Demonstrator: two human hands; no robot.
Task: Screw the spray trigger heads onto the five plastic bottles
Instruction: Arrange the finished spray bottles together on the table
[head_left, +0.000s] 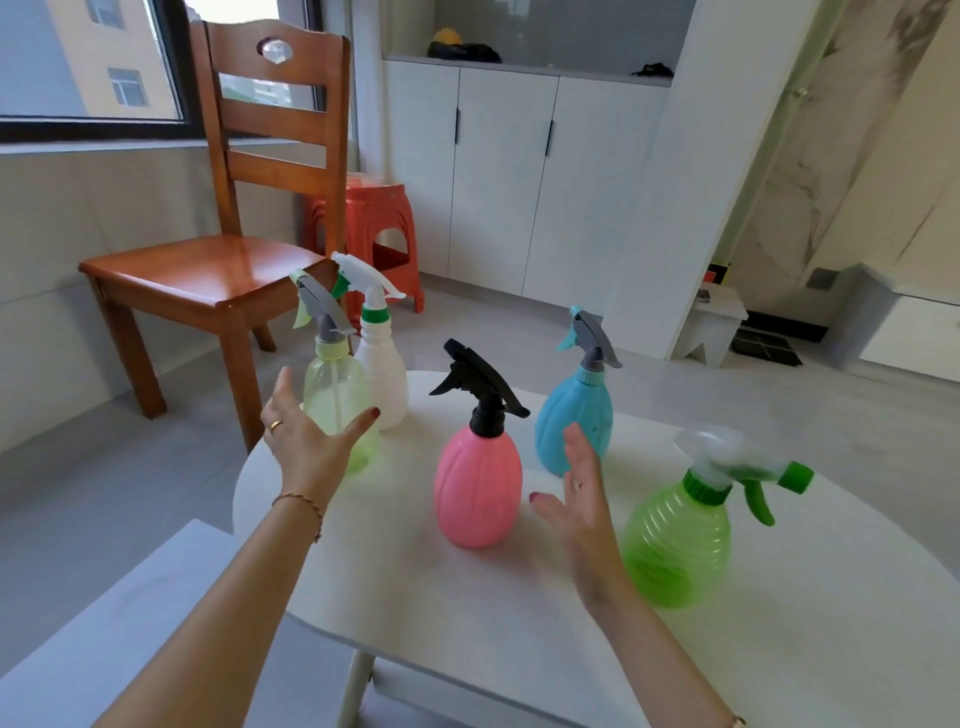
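Observation:
Several spray bottles stand upright on the white round table (467, 613), each with a trigger head on top. In the middle is a pink bottle (478, 488) with a black head. Behind it to the right is a blue bottle (574, 415) with a grey head. At the right stands a bright green bottle (675, 540) with a clear and green head. At the left are a pale green bottle (332, 395) and a white bottle (382, 374). My left hand (306, 441) hovers open just in front of the pale green bottle. My right hand (584, 499) is open between the pink and bright green bottles, touching neither.
A wooden chair (218, 275) stands beyond the table's left edge, with an orange plastic stool (379, 228) behind it. White cabinets (519, 182) line the far wall. A grey bench (119, 634) sits at the lower left, below my left arm.

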